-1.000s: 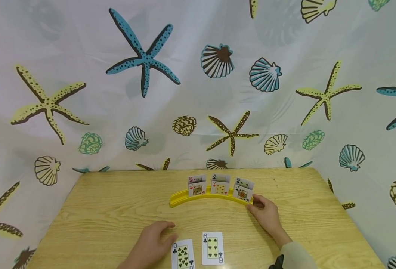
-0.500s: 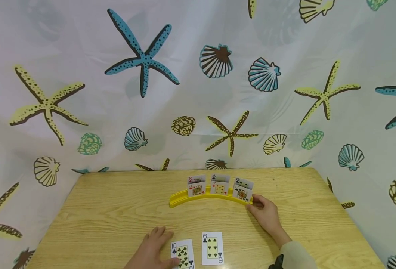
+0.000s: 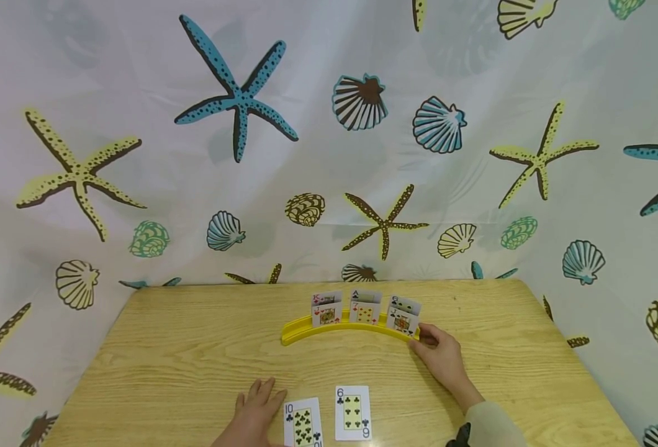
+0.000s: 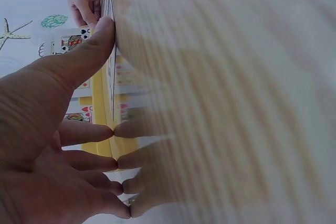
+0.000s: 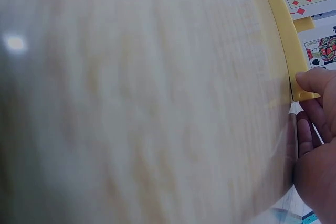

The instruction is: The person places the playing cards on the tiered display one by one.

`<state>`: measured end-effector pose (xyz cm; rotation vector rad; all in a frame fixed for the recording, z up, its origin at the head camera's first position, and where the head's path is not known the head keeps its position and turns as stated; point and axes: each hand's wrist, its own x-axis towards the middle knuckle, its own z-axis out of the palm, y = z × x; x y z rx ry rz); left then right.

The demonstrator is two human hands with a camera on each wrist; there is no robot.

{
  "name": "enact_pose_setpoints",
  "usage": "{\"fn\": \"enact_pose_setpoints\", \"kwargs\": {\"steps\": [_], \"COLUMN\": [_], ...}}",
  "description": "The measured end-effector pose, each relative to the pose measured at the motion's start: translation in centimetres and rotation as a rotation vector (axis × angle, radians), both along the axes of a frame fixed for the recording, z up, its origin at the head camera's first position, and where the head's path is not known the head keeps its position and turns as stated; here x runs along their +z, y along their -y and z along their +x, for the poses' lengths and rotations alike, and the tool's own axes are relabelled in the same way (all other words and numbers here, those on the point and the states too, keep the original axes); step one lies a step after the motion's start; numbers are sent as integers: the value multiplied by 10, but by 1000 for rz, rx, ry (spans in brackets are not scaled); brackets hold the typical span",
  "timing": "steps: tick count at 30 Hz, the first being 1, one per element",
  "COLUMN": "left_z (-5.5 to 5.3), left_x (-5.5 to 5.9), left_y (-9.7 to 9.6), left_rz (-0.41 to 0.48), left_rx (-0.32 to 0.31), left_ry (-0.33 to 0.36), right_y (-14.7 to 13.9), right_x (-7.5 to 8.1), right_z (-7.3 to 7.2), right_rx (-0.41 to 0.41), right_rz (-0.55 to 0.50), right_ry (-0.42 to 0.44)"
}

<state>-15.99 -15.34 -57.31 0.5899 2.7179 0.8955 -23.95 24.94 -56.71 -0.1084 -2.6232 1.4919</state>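
Note:
My left hand [image 3: 252,415] is spread at the front of the table, its fingertips touching the wood in the left wrist view. Its thumb [image 4: 97,45] lies at the ten of clubs [image 3: 303,423], which is face up; whether it touches the card I cannot tell. Right of that card lies the six of clubs [image 3: 354,413], also face up. Farther back, my right hand [image 3: 441,357] pinches the right end of a curved yellow card holder [image 3: 295,331] between thumb and fingers. Playing cards stand upright in the holder, among them a seven of diamonds [image 3: 365,313] and a jack of spades [image 3: 402,322].
The wooden table [image 3: 184,347] stretches to both sides of the hands. A white curtain [image 3: 306,161] printed with starfish and shells hangs behind and beside it. In the holder's left half stand a king and a jack of hearts [image 3: 327,315].
My left hand has spread its fingers and come down beside the ten of clubs; its thumb, over the card half a second ago, has drawn back toward the card's left edge. The right hand stays.

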Motion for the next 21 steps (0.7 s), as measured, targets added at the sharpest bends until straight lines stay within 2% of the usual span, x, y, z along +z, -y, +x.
{"fn": "enact_pose_setpoints", "kwargs": {"steps": [7, 11, 21], "left_z": [7, 9, 9], "left_x": [19, 26, 27], "left_y": [-5, -5, -4], "left_rz": [30, 50, 86], "left_rx": [14, 13, 23], "left_ry": [-20, -23, 22], "right_y": [-2, -2, 0], "right_x": [-1, -1, 1], "right_z": [0, -1, 0], "right_rx": [8, 5, 2], "right_rz": [-2, -2, 4], "right_ry": [-5, -2, -6]}}
